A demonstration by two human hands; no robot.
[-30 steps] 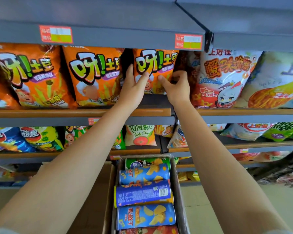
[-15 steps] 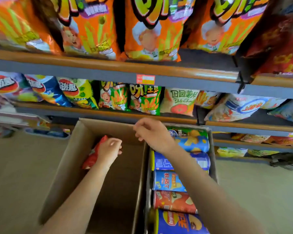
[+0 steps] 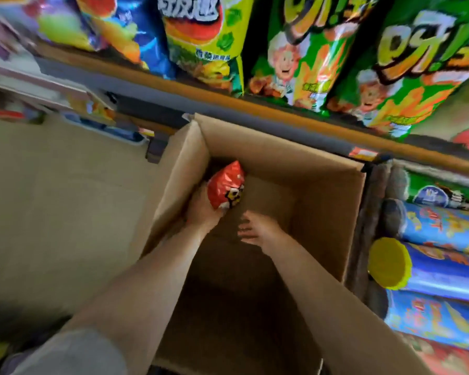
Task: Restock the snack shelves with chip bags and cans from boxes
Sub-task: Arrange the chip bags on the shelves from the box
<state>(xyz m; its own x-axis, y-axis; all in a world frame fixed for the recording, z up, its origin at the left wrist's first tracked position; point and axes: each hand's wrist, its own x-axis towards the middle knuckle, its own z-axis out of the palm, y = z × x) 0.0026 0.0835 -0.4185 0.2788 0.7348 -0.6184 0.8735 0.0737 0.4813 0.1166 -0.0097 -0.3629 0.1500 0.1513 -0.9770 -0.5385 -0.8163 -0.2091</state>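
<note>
Left hand point(image 3: 202, 209): inside the cardboard box point(image 3: 328, 201), gripping the red chip bag point(image 3: 226, 185).
Right hand point(image 3: 257, 230): fingers spread, holding nothing, beside the bag.
Chip cans point(image 3: 439, 269): lying in the neighbouring box, right.
Shelf point(image 3: 282, 117): green bags above.

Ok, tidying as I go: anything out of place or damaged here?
Nothing stands out. The left hand holds the red chip bag inside the cardboard box; cans lie side by side in the next box.

Green chip bags point(image 3: 303, 58) stand along the wood-edged shelf point(image 3: 282, 112); the open cardboard box point(image 3: 322, 190) sits, seemingly, on the pale floor point(image 3: 52, 212).
</note>
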